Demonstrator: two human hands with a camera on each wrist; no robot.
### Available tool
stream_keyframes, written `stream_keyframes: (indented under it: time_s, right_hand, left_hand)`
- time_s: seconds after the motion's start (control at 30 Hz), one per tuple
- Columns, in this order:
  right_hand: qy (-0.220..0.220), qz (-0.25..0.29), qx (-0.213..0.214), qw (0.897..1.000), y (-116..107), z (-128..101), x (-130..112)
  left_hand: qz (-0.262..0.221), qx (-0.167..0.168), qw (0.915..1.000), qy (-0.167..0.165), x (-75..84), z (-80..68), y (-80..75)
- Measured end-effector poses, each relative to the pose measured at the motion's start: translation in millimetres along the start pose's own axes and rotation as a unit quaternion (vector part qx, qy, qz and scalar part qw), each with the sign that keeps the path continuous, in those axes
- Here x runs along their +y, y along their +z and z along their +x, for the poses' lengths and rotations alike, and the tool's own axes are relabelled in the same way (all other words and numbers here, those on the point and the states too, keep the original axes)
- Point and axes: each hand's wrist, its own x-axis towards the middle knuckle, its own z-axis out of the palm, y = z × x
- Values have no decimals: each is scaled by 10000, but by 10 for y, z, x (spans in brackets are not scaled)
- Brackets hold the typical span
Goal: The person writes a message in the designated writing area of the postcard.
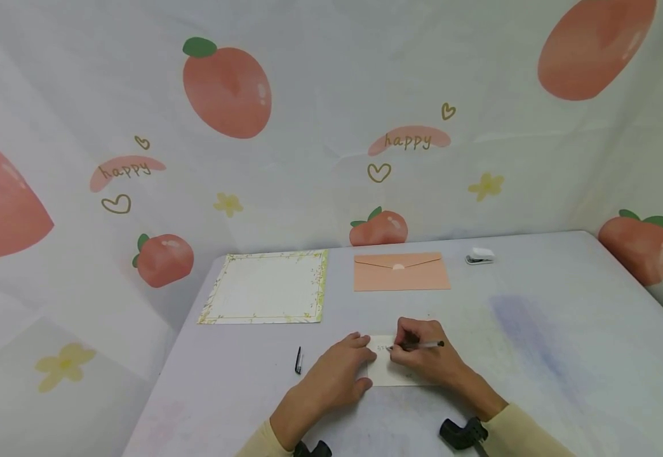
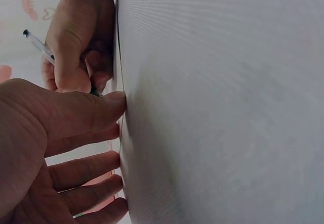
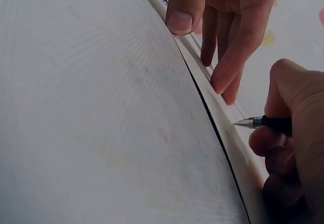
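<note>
A small cream card (image 1: pixel 385 374) lies on the table, with a few written characters near its upper left. My right hand (image 1: pixel 431 352) pinches a pen (image 1: pixel 425 344), its tip at the card's writing in the head view. In the right wrist view the pen's metal tip (image 3: pixel 245 122) meets the card's surface. My left hand (image 1: pixel 337 371) rests on the card's left edge, fingertips and thumb pressing it with fingers extended. The left wrist view shows the left thumb (image 2: pixel 86 110) at the card's near edge. A black-and-clear pen cap (image 1: pixel 298 360) lies left of the left hand.
Beyond the hands lie a large sheet with a floral border (image 1: pixel 265 289) at the left and a peach envelope (image 1: pixel 402 273) in the middle. A white stapler (image 1: pixel 480 256) stands at the back right. A fruit-patterned curtain (image 1: pixel 308 171) hangs behind the table.
</note>
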Motion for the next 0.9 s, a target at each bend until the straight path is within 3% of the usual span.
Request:
stream_keyframes:
  time_s: [0.57, 0.9]
  right_hand:
    - [-16, -21, 9, 10000, -2, 12, 28]
    - [29, 48, 232, 9997, -57, -22, 61]
  left_hand:
    - [-67, -34, 9999, -77, 2, -9, -6]
    - [-78, -77, 9998, -157, 13, -12, 0]
